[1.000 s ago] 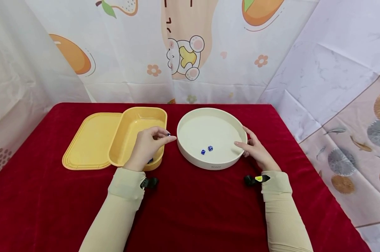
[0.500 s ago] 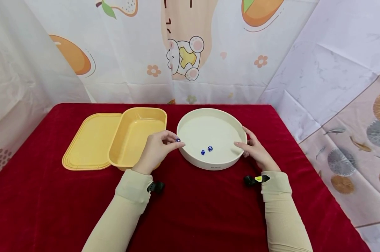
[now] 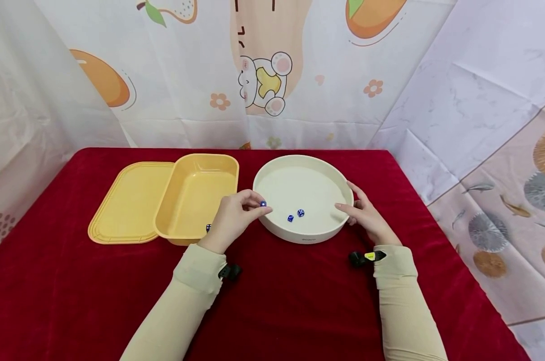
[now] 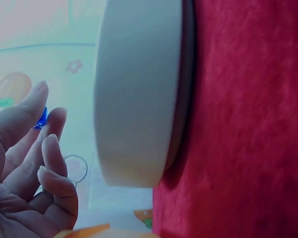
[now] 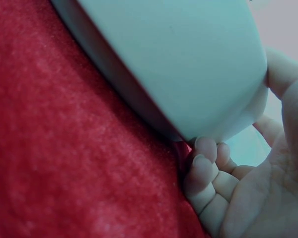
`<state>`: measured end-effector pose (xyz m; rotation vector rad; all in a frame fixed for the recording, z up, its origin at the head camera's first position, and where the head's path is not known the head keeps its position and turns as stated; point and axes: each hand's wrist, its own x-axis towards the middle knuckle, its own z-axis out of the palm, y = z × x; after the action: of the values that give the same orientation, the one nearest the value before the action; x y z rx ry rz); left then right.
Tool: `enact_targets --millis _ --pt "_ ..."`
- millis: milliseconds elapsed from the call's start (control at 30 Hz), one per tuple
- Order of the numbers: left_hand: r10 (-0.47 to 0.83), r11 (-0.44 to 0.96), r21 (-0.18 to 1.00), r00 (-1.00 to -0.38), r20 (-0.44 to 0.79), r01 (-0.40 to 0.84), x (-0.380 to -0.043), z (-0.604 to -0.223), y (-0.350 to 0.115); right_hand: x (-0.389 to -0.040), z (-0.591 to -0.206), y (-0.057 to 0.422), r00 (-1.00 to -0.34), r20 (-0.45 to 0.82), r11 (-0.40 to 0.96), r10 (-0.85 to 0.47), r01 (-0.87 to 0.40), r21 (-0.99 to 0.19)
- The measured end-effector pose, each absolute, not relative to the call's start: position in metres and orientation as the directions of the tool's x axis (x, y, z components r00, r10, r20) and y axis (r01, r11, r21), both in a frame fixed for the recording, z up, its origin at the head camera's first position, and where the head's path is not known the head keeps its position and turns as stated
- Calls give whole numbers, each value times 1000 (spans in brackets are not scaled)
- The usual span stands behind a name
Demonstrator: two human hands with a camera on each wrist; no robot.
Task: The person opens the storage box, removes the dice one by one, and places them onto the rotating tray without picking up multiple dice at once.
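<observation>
My left hand pinches a blue die between thumb and fingertips, over the left rim of a round cream tray. In the left wrist view the same die shows between thumb and index finger, above the level of the tray's side wall. Two more blue dice lie on the tray floor toward the front, a left die and a right die. At the tray's right side my right hand grips the wall, thumb over the rim and other fingers against the outside.
Left of the tray stands a yellow rectangular box with a blue die visible near its front right corner, partly behind my left hand. A yellow lid lies beside it. Red cloth covers the table.
My left hand has moved right with the die, from over the yellow box to the tray's left rim. A die in the box now shows behind the wrist. The right hand stays put.
</observation>
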<state>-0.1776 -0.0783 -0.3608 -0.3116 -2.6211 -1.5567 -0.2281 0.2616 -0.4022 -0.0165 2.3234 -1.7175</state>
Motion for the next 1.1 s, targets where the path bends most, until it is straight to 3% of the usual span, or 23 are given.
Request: enact_targets --millis 1100 --pt "203 577 793 -975 92 195 -195 -364 -45 -229 -404 261 -970 -186 286 -158 135 -949"
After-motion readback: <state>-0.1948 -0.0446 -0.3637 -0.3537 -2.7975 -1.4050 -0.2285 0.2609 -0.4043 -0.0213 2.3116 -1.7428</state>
